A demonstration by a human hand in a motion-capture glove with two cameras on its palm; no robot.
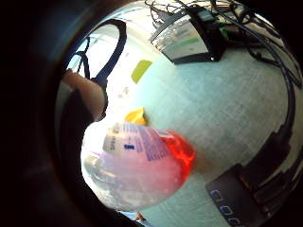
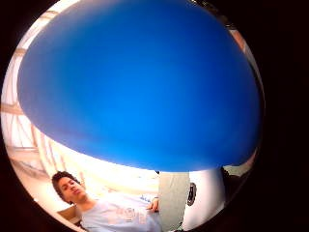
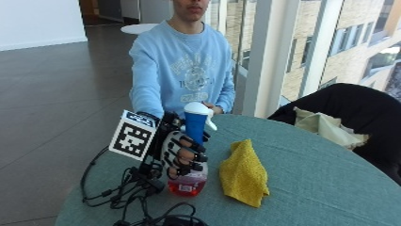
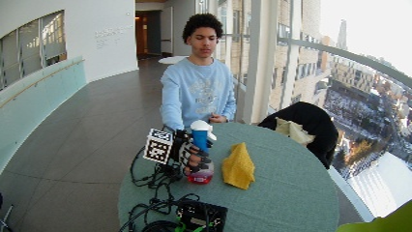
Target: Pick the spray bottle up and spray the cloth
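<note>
Table [image 3: 325,174]: round, green-topped; carries all task items, plus a bundle of cables near its edge on the person's right.
Cloth [image 3: 242,173]: yellow, crumpled, lying flat on the table just beside the bottle, on the nozzle side; not touching the bottle as far as the outside view shows.
Spray bottle [image 3: 191,155]: upright, its red-tinted base appearing to rest on the table or sit just at its surface; which one cannot be told. Blue neck and white trigger head stand above the glove, and the nozzle faces roughly toward the cloth.
Right hand [image 3: 180,151]: gloved, fingers [image 3: 188,158] curled round the bottle's clear body below the blue neck, grasping it.
Left hand: bare, resting at the table's far edge near the person's chest, idle.
Step in hand, judged: securing the grasp ahead of the lift; spraying not yet begun.
Advice: the grasp sits low on the body, so a finger needs to reach the trigger before spraying. Lift straight, keep the bottle upright, turn the nozzle squarely at the cloth, and hold near it so the mist lands on fabric, not tabletop.
</note>
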